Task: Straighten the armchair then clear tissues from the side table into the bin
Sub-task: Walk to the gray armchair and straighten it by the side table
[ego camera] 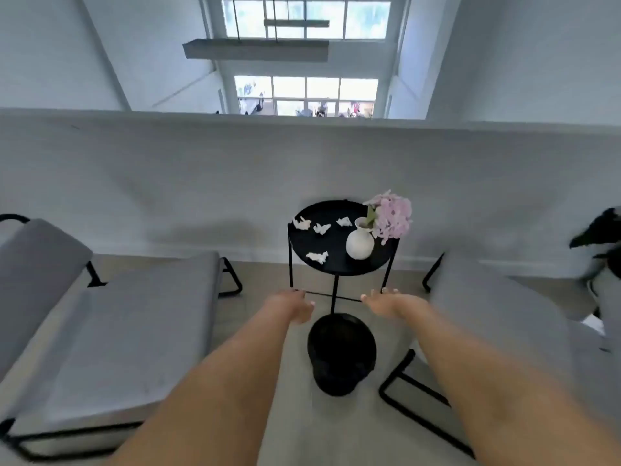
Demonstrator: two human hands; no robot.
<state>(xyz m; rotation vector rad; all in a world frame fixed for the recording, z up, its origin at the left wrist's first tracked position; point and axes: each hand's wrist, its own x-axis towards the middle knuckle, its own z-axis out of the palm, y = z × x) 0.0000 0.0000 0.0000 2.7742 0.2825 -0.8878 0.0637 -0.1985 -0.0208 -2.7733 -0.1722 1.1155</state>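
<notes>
A round black side table (302, 245) stands against the white half wall. Several crumpled white tissues lie on it: one (301, 224) at the back left, one (321, 228) beside it, one (344, 222) by the vase, one (317, 256) near the front. A black bin (341, 353) stands on the floor in front of the table. A grey armchair (111, 317) is on the left, a second grey armchair (504, 317) on the right, set at an angle. My left hand (294, 306) and my right hand (386, 302) reach forward over the bin, empty, fingers apart, below the tabletop.
A white vase (360, 243) with pink flowers (393, 215) stands on the table's right side. A dark plant (598, 230) is at the far right. Black chair frames (416, 405) run along the pale floor on both sides of the bin.
</notes>
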